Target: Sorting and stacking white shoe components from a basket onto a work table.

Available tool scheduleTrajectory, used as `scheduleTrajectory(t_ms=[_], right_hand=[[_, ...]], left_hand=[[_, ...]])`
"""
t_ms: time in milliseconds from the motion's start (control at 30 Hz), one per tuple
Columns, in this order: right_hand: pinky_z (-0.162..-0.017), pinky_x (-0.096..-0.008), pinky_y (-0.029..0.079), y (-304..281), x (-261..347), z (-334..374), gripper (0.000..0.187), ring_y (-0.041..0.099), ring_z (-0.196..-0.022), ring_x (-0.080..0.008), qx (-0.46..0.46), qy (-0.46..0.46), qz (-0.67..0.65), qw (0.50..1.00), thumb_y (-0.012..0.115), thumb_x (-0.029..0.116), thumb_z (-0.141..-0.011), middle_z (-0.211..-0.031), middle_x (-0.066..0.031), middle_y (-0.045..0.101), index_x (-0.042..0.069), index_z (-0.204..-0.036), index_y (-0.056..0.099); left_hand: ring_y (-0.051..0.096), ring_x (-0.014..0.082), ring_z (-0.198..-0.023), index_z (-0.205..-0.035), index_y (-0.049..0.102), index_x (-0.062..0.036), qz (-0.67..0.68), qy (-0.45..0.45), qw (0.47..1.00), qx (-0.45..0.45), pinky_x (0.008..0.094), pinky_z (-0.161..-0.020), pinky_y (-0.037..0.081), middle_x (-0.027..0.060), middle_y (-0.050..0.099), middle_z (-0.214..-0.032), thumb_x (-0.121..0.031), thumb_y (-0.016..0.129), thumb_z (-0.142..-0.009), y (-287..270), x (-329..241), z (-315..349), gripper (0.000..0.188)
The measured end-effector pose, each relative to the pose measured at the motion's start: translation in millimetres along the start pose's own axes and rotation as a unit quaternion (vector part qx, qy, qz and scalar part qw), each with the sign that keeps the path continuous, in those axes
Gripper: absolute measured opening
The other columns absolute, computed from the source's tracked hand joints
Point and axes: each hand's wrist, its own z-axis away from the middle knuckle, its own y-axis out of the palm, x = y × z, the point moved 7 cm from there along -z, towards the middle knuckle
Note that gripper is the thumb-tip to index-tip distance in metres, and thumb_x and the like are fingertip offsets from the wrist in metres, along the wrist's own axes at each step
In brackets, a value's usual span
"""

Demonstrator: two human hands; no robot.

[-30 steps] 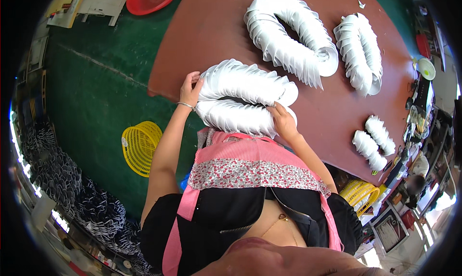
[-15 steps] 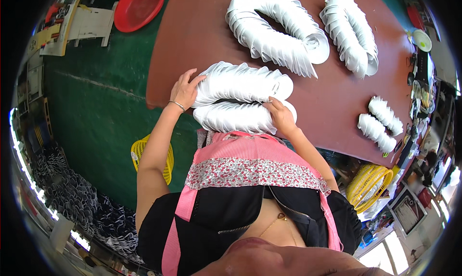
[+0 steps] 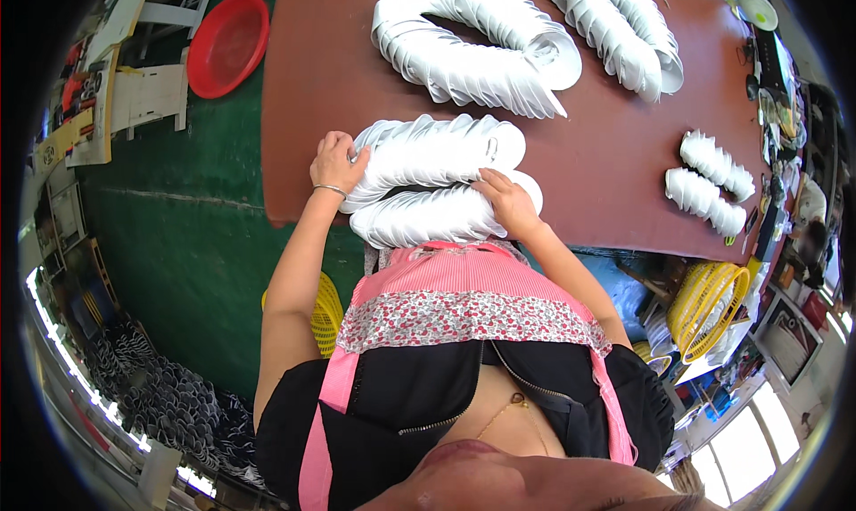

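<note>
A long row of nested white curved pieces, thin like fabric, lies bent into a U at the table's near edge, with its far row (image 3: 437,150) and near row (image 3: 428,217) side by side. My left hand (image 3: 339,165) is closed round its bend at the left, fingers curled over the far row and a bangle on the wrist. Near the right ends, my right hand (image 3: 508,199) grips the near row from above, fingertips at the gap between the rows. The right thumb is hidden.
On the brown table (image 3: 312,74) lie a larger white bent stack (image 3: 464,74), another white stack (image 3: 620,34) at the far right, and two short white stacks (image 3: 709,190). A red basin (image 3: 228,43) stands left of the table; a yellow basket (image 3: 709,310) stands at the right.
The whole view has turned, shifting the table and far stacks. My left fingers, spread before, are now drawn closer together. My right fingertips reach slightly farther over the near row.
</note>
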Motion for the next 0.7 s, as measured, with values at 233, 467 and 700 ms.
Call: scheduleTrajectory(t_ms=[233,467,700], right_hand=[[-0.096,-0.0403,0.051,6,-3,3,0.040,0.055,-0.130,-0.0274,0.000,0.009,0.008,1.000,0.056,0.000,-0.082,-0.137,-0.0097,0.060,0.012,-0.118,0.067],[-0.092,-0.0415,0.052,7,-5,5,0.037,0.055,-0.131,-0.0250,-0.025,0.018,0.011,0.999,0.058,0.001,-0.082,-0.139,-0.0055,0.060,0.012,-0.115,0.069],[-0.091,-0.0415,0.052,4,-1,4,0.037,0.055,-0.130,-0.0245,-0.030,0.020,0.006,0.999,0.057,0.001,-0.082,-0.139,-0.0044,0.060,0.012,-0.115,0.069]], left_hand=[[0.053,0.0358,-0.123,-0.125,0.064,-0.0161,0.160,0.208,0.963,0.065,0.0449,-0.106,0.044,0.0133,0.051,-0.137,0.000,0.057,-0.079,10,-32,-14,0.050],[0.057,0.0314,-0.116,-0.104,0.067,-0.0146,-0.017,0.219,0.974,0.057,0.0440,-0.093,0.050,0.0080,0.059,-0.126,-0.013,0.062,-0.084,12,-42,-18,0.020],[0.059,0.0287,-0.097,-0.085,0.060,-0.0109,-0.029,0.169,0.985,0.024,0.0451,-0.076,0.052,0.0033,0.060,-0.095,-0.042,0.072,-0.084,8,-61,-28,0.034]])
